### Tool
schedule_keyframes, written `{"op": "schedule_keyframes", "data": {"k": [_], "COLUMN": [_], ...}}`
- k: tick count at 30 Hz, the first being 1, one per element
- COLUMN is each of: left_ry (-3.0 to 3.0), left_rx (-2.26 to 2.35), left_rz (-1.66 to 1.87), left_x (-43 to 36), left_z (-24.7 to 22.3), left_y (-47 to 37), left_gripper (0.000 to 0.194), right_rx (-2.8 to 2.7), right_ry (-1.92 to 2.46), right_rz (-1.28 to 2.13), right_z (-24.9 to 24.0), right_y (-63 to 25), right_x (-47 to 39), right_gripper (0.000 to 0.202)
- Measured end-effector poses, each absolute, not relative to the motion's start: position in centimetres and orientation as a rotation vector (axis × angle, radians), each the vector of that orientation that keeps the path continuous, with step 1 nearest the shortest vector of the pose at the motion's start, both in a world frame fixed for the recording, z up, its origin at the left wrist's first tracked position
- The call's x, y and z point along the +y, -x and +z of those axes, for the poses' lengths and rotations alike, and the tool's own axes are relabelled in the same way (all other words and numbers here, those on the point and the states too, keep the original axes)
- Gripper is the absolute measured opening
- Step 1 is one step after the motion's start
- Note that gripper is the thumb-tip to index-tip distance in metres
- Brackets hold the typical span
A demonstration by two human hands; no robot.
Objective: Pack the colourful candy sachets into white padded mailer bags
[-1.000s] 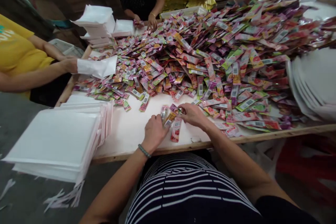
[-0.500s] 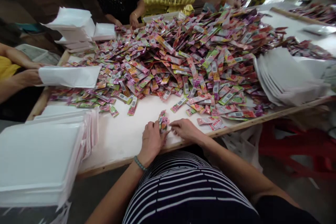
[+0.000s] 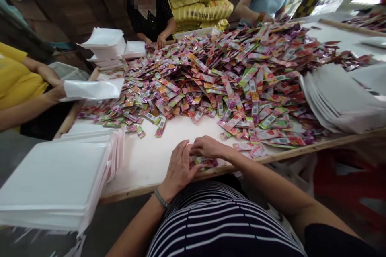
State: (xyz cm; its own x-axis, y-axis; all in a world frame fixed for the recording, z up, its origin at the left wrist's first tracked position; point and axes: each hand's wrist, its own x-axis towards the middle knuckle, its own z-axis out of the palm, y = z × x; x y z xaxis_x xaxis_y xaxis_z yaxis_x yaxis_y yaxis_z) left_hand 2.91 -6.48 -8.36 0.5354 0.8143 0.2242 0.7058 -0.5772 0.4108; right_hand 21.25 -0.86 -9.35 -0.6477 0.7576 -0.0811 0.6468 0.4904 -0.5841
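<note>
At the table's near edge, several small printed sachets [image 3: 208, 163] lie bunched between my hands. My left hand [image 3: 181, 164] is open along their left side, its fingers stretched forward and its thumb reaching over the near sachets. Over their far side bends my right hand [image 3: 209, 147], fingers curled and closed. Its fingertips are hidden behind my left fingers, so what they grip does not show. Beyond the hands rises a large heap of pink, purple, green and orange sachets [image 3: 196, 76].
White stacked bags or sheets [image 3: 54, 172] stand at the near left, with another white stack [image 3: 334, 92] at the right. A wooden rim [image 3: 129, 193] edges the table [image 3: 144, 160]. A person in yellow [image 3: 18, 92] holds a white bag [image 3: 93, 89]; two other people work across the heap.
My left hand has opened from its closed hold on upright sachets, which now lie lower. My right hand has moved left over them. The view has shifted slightly.
</note>
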Motion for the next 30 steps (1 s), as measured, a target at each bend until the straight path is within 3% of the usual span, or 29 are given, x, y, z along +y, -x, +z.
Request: {"op": "schedule_keyframes", "data": {"k": [3, 6, 9, 13, 15, 20, 23, 26, 30], "left_ry": [-2.439, -2.436, -2.417, -2.312, -2.269, -2.283, -2.296, -2.289, -2.315], "left_rx": [1.219, 1.11, 1.164, 1.804, 2.052, 2.04, 2.044, 2.03, 1.954], "left_rz": [0.397, 0.25, 0.301, 0.557, 0.481, 0.106, 0.118, 0.169, 0.345], "left_x": [-6.5, -6.6, -6.2, -2.7, -0.2, 3.5, 3.9, 4.2, 4.8], "left_z": [-8.5, -8.4, -8.2, -7.3, -6.9, -7.4, -7.6, -7.5, -7.1], "left_y": [-2.4, -2.4, -2.0, 0.1, 1.3, 2.7, 2.7, 2.4, 1.5], "left_gripper": [0.065, 0.049, 0.042, 0.041, 0.044, 0.031, 0.029, 0.032, 0.038], "right_rx": [-2.498, -2.399, -2.477, -2.654, -2.671, -2.263, -1.995, -2.092, -2.369], "right_ry": [1.291, 1.59, 1.677, 1.416, 1.264, 1.211, 1.496, 1.677, 1.57], "right_rz": [0.89, 0.357, 0.074, 0.198, 0.309, 0.57, 0.472, 0.358, 0.368], "right_z": [-8.5, -7.8, -7.8, -9.2, -10.2, -11.2, -10.3, -8.8, -7.2], "right_y": [-22.2, -24.0, -24.6, -22.4, -21.2, -22.8, -26.0, -27.3, -25.0], "right_x": [1.1, 5.2, 8.5, 8.0, 6.1, 2.7, 3.8, 5.8, 7.7], "right_gripper": [0.035, 0.05, 0.045, 0.026, 0.022, 0.034, 0.032, 0.031, 0.029]}}
